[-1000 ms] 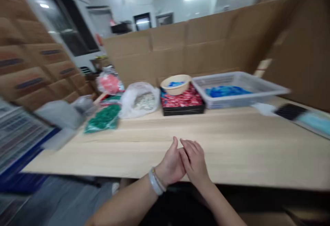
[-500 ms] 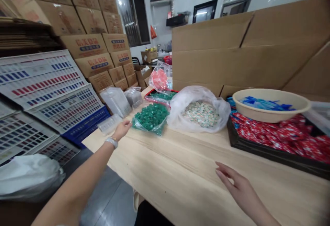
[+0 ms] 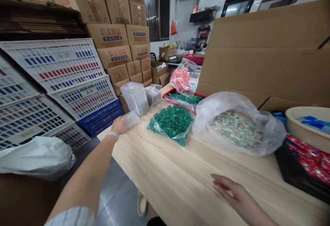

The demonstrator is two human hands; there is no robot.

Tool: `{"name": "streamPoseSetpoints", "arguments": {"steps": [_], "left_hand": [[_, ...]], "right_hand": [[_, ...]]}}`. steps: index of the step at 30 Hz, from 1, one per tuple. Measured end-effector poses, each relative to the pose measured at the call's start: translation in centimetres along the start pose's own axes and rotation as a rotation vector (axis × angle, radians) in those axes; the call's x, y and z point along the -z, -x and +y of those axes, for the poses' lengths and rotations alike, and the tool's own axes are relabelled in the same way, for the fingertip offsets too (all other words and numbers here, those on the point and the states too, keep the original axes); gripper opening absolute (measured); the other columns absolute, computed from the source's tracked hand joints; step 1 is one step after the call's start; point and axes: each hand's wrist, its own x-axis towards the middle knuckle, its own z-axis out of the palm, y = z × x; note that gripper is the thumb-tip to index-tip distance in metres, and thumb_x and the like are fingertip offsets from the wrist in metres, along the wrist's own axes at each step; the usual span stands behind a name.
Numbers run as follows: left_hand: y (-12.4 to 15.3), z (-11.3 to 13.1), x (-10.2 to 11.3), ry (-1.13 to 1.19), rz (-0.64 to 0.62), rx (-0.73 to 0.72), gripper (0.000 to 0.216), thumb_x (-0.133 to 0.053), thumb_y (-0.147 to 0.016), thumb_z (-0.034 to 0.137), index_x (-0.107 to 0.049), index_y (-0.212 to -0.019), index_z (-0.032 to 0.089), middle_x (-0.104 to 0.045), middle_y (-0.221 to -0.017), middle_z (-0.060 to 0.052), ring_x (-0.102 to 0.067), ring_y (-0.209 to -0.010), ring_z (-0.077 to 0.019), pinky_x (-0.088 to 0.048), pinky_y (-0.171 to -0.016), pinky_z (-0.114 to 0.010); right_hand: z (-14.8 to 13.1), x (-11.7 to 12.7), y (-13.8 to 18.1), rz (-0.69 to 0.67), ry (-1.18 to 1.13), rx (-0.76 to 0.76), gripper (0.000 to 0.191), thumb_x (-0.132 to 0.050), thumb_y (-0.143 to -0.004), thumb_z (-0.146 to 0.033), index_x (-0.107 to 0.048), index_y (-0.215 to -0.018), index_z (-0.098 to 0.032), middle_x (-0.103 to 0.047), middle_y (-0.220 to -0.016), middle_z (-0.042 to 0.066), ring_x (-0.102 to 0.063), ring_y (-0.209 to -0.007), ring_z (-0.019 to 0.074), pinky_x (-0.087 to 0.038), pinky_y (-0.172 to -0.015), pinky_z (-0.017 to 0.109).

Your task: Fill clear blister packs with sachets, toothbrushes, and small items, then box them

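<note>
My left hand (image 3: 120,125) reaches to the table's left edge, its fingers closed about the near end of a clear plastic tray (image 3: 132,118), which they partly cover. Just behind the tray stand stacked clear plastic trays (image 3: 135,99) and a smaller wrapped clear stack (image 3: 153,95). To the right of that hand lies a clear bag of green wrapped pieces (image 3: 171,123). My right hand (image 3: 233,193) is over the front of the wooden table (image 3: 170,174), thumb and fingers slightly apart, holding nothing.
A translucent bag (image 3: 203,123) of small pale pieces sits right of the green ones. Behind are a red-rimmed tray (image 3: 168,97) and a bag with something pink (image 3: 182,78). A beige basin (image 3: 294,124) stands at right. Crates (image 3: 95,95) and cartons (image 3: 113,35) line the left.
My left hand has moved left from beside the green bag onto the clear plastic tray. The view has swung left. My right hand keeps nearly the same pose.
</note>
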Motion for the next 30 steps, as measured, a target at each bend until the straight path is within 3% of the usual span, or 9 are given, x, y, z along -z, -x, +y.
{"name": "streamPoseSetpoints", "arguments": {"steps": [3, 7, 10, 14, 19, 23, 25, 27, 30], "left_hand": [[-1.8, -1.2, -1.1, -0.091, -0.057, 0.076, 0.109, -0.066, -0.048, 0.051, -0.014, -0.137, 0.017, -0.007, -0.144, -0.017, -0.005, -0.128, -0.0411, -0.012, -0.100, -0.052], [-1.8, -2.5, -1.2, -0.106, -0.217, 0.057, 0.103, -0.066, -0.045, 0.051, -0.024, -0.134, 0.022, -0.013, -0.142, -0.015, -0.018, -0.123, -0.0449, -0.019, -0.097, -0.053], [3.2, -2.9, -1.6, -0.091, -0.231, -0.201, 0.093, -0.064, -0.048, 0.048, -0.031, -0.131, 0.021, -0.018, -0.140, -0.015, -0.023, -0.122, -0.0412, -0.024, -0.097, -0.047], [14.4, -0.8, -2.2, -0.034, -0.152, -0.465, 0.086, -0.061, -0.054, 0.043, -0.031, -0.131, 0.018, -0.023, -0.136, -0.015, -0.021, -0.124, -0.0355, -0.018, -0.101, -0.045], [24.4, 6.8, -2.3, 0.122, -0.205, -0.536, 0.081, -0.061, -0.054, 0.033, -0.034, -0.128, 0.015, -0.023, -0.133, -0.016, -0.019, -0.123, -0.0346, -0.020, -0.100, -0.045], [28.0, 14.7, -3.5, 0.295, -0.325, -0.636, 0.088, -0.063, -0.049, 0.028, -0.031, -0.130, 0.016, -0.020, -0.135, -0.015, -0.017, -0.123, -0.0348, -0.021, -0.100, -0.045], [29.4, 18.6, -4.1, 0.400, -0.413, -0.682, 0.093, -0.066, -0.046, 0.032, -0.030, -0.130, 0.016, -0.019, -0.135, -0.015, -0.018, -0.123, -0.0357, -0.021, -0.100, -0.044], [30.7, 22.4, -4.3, 0.511, -0.536, -0.720, 0.097, -0.068, -0.045, 0.038, -0.029, -0.131, 0.017, -0.023, -0.135, -0.016, -0.021, -0.122, -0.0365, -0.021, -0.100, -0.044], [32.5, 28.5, -3.9, 0.698, -0.772, -0.827, 0.094, -0.069, -0.048, 0.041, -0.029, -0.131, 0.020, -0.034, -0.130, -0.014, -0.025, -0.121, -0.0360, -0.021, -0.099, -0.044]], "right_hand": [[-4.3, -1.5, -3.5, -0.087, 0.043, 0.093, 0.036, -0.047, -0.078, -0.039, -0.061, -0.103, -0.017, -0.066, -0.092, 0.008, -0.061, -0.081, 0.0181, -0.048, -0.076, 0.030], [-10.4, -4.5, -7.9, -0.204, 0.101, 0.262, 0.033, -0.044, -0.081, -0.034, -0.058, -0.105, -0.016, -0.064, -0.091, 0.009, -0.060, -0.080, 0.0171, -0.048, -0.076, 0.031], [-13.3, -7.7, -9.3, -0.257, 0.122, 0.437, 0.032, -0.046, -0.081, -0.031, -0.056, -0.108, -0.017, -0.060, -0.103, 0.010, -0.055, -0.094, 0.0185, -0.045, -0.084, 0.033], [-13.0, -10.7, -8.1, -0.176, 0.082, 0.466, 0.038, -0.049, -0.079, -0.029, -0.051, -0.115, -0.017, -0.050, -0.117, 0.012, -0.045, -0.110, 0.0208, -0.036, -0.096, 0.038], [-7.4, -9.3, -2.0, 0.097, -0.200, -0.018, 0.063, -0.057, -0.071, -0.039, -0.036, -0.127, -0.021, -0.040, -0.125, 0.013, -0.045, -0.107, 0.0242, -0.038, -0.091, 0.044], [-4.1, -5.3, 4.8, 0.051, -0.852, -0.457, 0.060, -0.046, -0.074, -0.056, -0.039, -0.122, -0.021, -0.054, -0.110, 0.011, -0.056, -0.089, 0.0217, -0.046, -0.075, 0.040], [-3.6, -3.1, 8.0, 0.083, -1.108, -0.433, 0.058, -0.036, -0.077, -0.062, -0.046, -0.115, -0.020, -0.057, -0.108, 0.011, -0.056, -0.093, 0.0221, -0.045, -0.076, 0.038], [-3.3, -1.0, 10.8, 0.238, -1.201, -0.346, 0.056, -0.034, -0.077, -0.063, -0.050, -0.109, -0.019, -0.058, -0.109, 0.011, -0.055, -0.096, 0.0223, -0.045, -0.076, 0.036], [-2.7, 1.8, 14.1, 0.536, -1.217, -0.266, 0.043, -0.053, -0.074, -0.050, -0.053, -0.105, -0.020, -0.059, -0.107, 0.008, -0.056, -0.094, 0.0208, -0.046, -0.075, 0.033]]}}
